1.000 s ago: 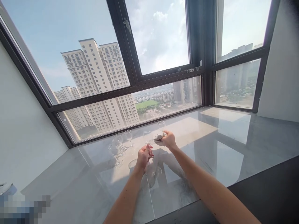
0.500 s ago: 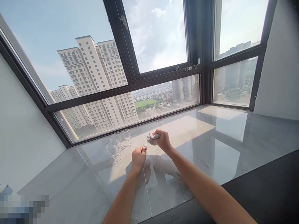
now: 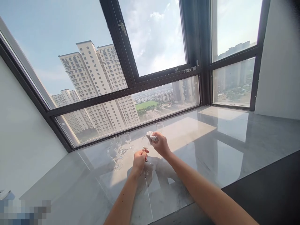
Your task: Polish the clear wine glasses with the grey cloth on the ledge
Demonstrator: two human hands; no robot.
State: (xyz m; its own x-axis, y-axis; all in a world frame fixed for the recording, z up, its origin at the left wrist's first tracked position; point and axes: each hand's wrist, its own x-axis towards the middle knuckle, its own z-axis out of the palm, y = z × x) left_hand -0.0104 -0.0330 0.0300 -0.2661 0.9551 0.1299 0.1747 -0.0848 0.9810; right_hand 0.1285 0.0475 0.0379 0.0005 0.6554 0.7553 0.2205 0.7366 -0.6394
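Note:
My left hand [image 3: 139,159] is closed around the stem of a clear wine glass [image 3: 145,143], held just above the glossy stone windowsill [image 3: 211,147]. My right hand [image 3: 160,144] grips a small grey cloth [image 3: 151,135] pressed against the rim of that glass. Three more clear wine glasses [image 3: 117,147] stand in a group to the left of my hands, near the window. Another glass [image 3: 159,126] stands just behind my right hand.
A large dark-framed window [image 3: 131,84] runs along the back, with tall buildings outside. White walls close both ends of the sill. A dark surface [image 3: 269,190] borders the sill at the lower right. A blurred patch sits at the lower left corner.
My right hand has lifted the cloth from the bowl's side to the glass's rim. The left hand has shifted slightly with the stem. The view has drifted a little.

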